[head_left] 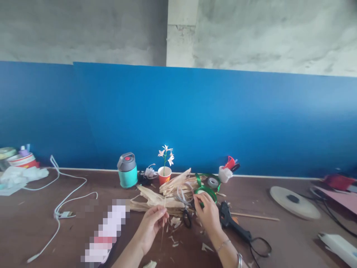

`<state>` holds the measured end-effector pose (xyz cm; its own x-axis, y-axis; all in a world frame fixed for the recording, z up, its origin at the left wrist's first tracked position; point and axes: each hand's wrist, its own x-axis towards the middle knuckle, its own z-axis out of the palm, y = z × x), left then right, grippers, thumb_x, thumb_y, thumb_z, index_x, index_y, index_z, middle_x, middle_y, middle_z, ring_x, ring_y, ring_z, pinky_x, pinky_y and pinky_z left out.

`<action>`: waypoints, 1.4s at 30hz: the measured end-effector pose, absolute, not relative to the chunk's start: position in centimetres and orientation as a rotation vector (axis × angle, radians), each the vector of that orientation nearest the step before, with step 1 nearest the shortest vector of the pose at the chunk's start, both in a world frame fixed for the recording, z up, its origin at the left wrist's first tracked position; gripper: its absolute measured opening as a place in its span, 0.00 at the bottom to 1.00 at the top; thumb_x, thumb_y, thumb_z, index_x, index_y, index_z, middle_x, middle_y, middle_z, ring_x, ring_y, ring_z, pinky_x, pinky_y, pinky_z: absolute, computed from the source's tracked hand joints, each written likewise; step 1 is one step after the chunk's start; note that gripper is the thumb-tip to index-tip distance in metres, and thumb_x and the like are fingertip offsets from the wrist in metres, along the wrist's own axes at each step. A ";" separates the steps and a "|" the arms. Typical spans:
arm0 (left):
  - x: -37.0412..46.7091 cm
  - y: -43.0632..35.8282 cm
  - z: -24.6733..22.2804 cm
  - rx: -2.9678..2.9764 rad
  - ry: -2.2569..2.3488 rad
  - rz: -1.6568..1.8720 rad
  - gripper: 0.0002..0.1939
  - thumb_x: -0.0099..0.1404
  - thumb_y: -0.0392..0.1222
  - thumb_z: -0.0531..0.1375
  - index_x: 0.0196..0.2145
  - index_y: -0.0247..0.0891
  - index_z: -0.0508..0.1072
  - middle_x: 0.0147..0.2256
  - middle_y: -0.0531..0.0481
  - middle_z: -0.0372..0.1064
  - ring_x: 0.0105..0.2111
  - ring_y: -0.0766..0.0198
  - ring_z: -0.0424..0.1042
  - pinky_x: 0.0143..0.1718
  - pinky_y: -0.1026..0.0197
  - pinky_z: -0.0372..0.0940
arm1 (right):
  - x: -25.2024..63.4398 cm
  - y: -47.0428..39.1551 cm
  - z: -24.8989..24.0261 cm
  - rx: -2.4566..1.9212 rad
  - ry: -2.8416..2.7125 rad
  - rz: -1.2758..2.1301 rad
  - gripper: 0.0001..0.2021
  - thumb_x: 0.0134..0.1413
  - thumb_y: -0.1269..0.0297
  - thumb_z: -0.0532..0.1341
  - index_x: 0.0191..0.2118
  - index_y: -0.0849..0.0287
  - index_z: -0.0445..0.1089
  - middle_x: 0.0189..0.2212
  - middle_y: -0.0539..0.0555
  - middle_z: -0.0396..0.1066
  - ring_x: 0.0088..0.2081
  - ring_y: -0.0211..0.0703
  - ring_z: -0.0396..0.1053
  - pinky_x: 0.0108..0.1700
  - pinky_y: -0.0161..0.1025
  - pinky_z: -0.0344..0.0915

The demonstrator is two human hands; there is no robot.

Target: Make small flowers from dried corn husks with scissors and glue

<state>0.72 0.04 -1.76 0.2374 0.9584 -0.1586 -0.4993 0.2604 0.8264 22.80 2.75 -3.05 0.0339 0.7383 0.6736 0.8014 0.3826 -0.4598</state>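
Note:
My left hand [153, 225] is closed, thumb against fingers, on a thin pale strand [164, 202] that sticks up above the fingertips and hangs below them. Just across from it, my right hand [206, 211] has thumb and forefinger pinched together; anything between them is too small to make out. Dried corn husks [156, 197] lie spread behind both hands. A loop of pale ribbon [180, 194] and the black handle of what look like scissors [187, 219] sit between the hands. Green ribbon [198, 178] curls behind the right hand.
A paper cup [164, 175] holds a stem of white flowers [170, 160]. Left of it stands a teal jar [128, 175]. A black glue gun [234, 223] and a thin wooden stick [256, 216] lie at right, before a round lid [295, 203]. A white cable [57, 208] snakes at left.

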 end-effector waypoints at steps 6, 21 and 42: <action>0.7 -0.1 -2.0 0.731 0.744 1.140 0.11 0.51 0.43 0.68 0.22 0.33 0.72 0.23 0.52 0.68 0.23 0.72 0.60 0.26 0.69 0.56 | 23.7 3.3 -3.7 -1.351 -1.638 -0.080 0.11 0.59 0.64 0.53 0.32 0.59 0.71 0.30 0.56 0.71 0.33 0.44 0.68 0.36 0.37 0.64; 0.7 -0.3 -1.9 0.753 0.775 1.115 0.14 0.51 0.45 0.68 0.21 0.33 0.70 0.21 0.53 0.67 0.20 0.74 0.60 0.23 0.70 0.54 | 23.7 3.3 -3.3 -1.396 -1.582 -0.071 0.12 0.59 0.64 0.52 0.31 0.60 0.71 0.29 0.55 0.71 0.32 0.43 0.68 0.35 0.37 0.64; 1.4 -0.5 -1.9 0.700 0.841 1.104 0.14 0.46 0.45 0.69 0.26 0.34 0.72 0.22 0.53 0.72 0.18 0.74 0.63 0.21 0.71 0.54 | 31.7 -1.2 -2.1 -2.442 -1.599 -0.010 0.13 0.46 0.73 0.54 0.41 0.62 0.66 0.39 0.66 0.71 0.44 0.60 0.70 0.39 0.48 0.62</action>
<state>1.36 -0.48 -1.94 0.2157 0.9499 -0.2261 -0.4705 0.3040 0.8284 31.65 -1.18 -2.11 0.4071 0.9045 0.1270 0.9061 -0.3824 -0.1809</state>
